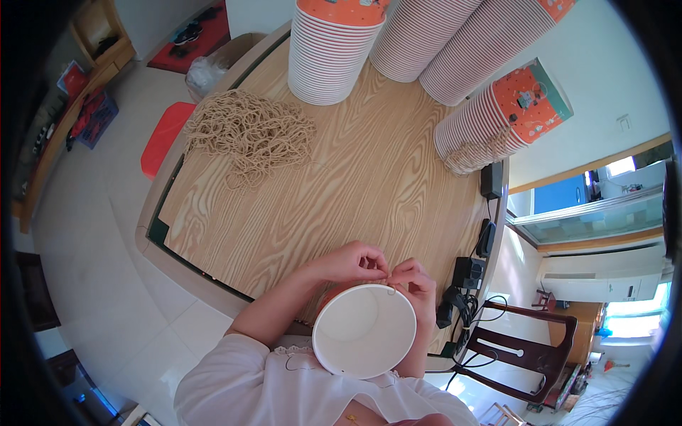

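Note:
A white-lined paper bucket point(364, 330) rests tilted against my chest, its open mouth turned up toward me. At its far rim my left hand point(361, 261) is closed in a pinch, fingertips almost touching those of my right hand point(415, 279). The right fingers are pinched too, just over the rim. A thin cord point(391, 290) shows as a small hooked end inside the rim under the fingertips; the rest is hidden by the fingers. Farther off on the left of the table lies a loose tangled heap of tan cords point(249, 135).
Tall stacks of paper buckets point(332, 57) stand at the far side. Another stack point(497, 117) leans at the right, with cords hanging at its base. Black power adapters point(469, 272) and cables line the table's point(341, 177) right edge. A red stool point(165, 138) and dark chair point(522, 351) flank it.

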`<state>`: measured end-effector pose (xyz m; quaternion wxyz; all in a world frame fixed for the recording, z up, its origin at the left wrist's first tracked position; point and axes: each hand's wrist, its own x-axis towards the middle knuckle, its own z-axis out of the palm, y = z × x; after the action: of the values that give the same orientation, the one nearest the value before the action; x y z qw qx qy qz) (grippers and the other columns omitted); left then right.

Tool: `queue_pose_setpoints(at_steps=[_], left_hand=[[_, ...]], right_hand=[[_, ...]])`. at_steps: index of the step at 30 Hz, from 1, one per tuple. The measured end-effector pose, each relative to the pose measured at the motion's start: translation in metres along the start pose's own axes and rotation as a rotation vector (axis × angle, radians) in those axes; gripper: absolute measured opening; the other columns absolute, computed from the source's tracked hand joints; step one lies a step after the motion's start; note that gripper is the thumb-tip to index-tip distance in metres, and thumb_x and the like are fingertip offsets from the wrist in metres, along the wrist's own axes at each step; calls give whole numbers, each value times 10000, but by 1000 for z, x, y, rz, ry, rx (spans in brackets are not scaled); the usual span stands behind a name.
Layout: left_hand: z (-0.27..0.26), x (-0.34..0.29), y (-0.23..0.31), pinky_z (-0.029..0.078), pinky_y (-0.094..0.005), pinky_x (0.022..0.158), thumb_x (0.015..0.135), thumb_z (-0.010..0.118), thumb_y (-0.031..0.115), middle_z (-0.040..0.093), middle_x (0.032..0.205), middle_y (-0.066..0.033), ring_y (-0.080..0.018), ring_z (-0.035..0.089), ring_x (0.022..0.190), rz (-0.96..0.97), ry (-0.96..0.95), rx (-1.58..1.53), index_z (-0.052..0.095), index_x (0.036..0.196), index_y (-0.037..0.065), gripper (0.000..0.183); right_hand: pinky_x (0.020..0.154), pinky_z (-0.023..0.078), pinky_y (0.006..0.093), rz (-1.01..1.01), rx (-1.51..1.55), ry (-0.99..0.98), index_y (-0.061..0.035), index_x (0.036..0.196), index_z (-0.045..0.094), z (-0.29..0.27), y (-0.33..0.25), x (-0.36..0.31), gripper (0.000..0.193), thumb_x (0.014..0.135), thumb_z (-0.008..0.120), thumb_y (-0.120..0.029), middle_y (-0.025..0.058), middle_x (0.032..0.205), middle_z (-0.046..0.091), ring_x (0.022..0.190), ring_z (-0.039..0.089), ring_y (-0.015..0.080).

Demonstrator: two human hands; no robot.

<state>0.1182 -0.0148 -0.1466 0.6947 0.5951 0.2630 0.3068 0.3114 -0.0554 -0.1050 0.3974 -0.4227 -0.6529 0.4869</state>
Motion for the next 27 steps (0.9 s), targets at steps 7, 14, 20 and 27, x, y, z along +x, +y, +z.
queue_pose_setpoints(at_steps=[7, 14, 20, 27], left_hand=[[-4, -1, 12, 444, -226, 662, 802, 665, 191, 612, 840, -25, -85, 554, 748, -20, -56, -111, 658, 941, 19, 221], [0, 3, 5, 431, -212, 652, 798, 664, 145, 602, 795, 5, -64, 530, 724, -81, -84, -160, 663, 908, 45, 149], [2, 2, 5, 447, -203, 631, 797, 662, 142, 624, 773, -4, -57, 551, 700, -46, -43, -167, 657, 924, 24, 173], [1, 3, 0, 433, -193, 618, 792, 668, 145, 610, 748, 13, -42, 535, 685, -58, -39, -170, 659, 922, 33, 171]], right_hand=[[696, 415, 258, 36, -9, 112, -34, 811, 672, 3, -7, 3, 181, 673, 661, 81, 58, 795, 542, 786, 537, 163], [687, 427, 247, 26, -37, 104, -27, 817, 671, 2, -7, 3, 200, 659, 657, 95, 59, 800, 536, 786, 537, 163], [663, 437, 245, -4, -40, 104, -26, 829, 673, 1, -2, 1, 215, 653, 659, 96, 58, 798, 530, 779, 532, 160], [666, 428, 243, 19, -38, 113, -28, 829, 675, 3, -1, 2, 219, 646, 667, 92, 50, 793, 514, 771, 521, 152]])
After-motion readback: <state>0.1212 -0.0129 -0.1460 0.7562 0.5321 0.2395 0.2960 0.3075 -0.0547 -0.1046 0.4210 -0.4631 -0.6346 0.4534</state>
